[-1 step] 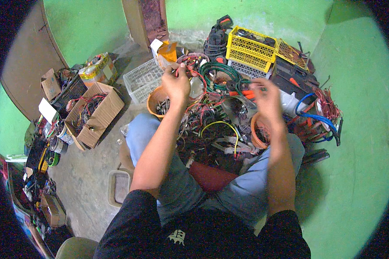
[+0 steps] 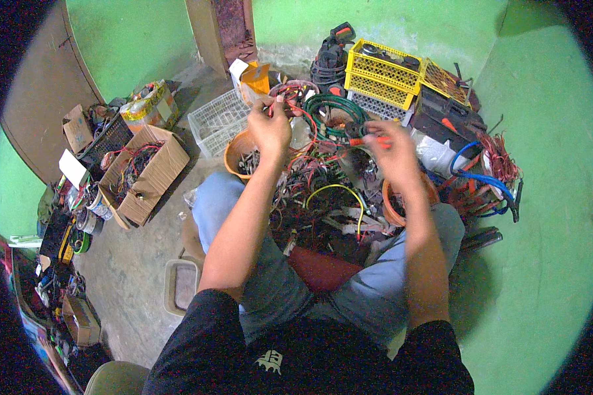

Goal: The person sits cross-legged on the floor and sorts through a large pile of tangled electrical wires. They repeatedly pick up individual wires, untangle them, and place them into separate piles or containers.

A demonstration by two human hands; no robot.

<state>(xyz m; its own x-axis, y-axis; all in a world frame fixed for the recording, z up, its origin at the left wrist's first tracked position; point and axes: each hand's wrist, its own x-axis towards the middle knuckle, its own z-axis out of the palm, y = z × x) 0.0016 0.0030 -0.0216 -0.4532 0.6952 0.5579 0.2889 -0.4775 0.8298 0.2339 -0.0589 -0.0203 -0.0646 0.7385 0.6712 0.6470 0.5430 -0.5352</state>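
I sit on the floor with a tangled pile of wires (image 2: pixel 323 197) between my knees. My left hand (image 2: pixel 270 128) is raised over the pile and pinches a thin red wire (image 2: pixel 308 125) that loops toward my right hand. My right hand (image 2: pixel 387 150), slightly blurred, grips red-handled pliers (image 2: pixel 364 141) whose jaws point left at the wire. Next to my left hand is an orange bowl (image 2: pixel 236 153) of small parts. A second orange bowl (image 2: pixel 390 204) sits under my right wrist.
Behind the pile are a green cable coil (image 2: pixel 333 105), yellow crates (image 2: pixel 382 72) and a white basket (image 2: pixel 216 118). A cardboard box of wires (image 2: pixel 145 168) stands at left, with more clutter along the left wall. Blue cable (image 2: pixel 484 178) and red wire bundles lie at right.
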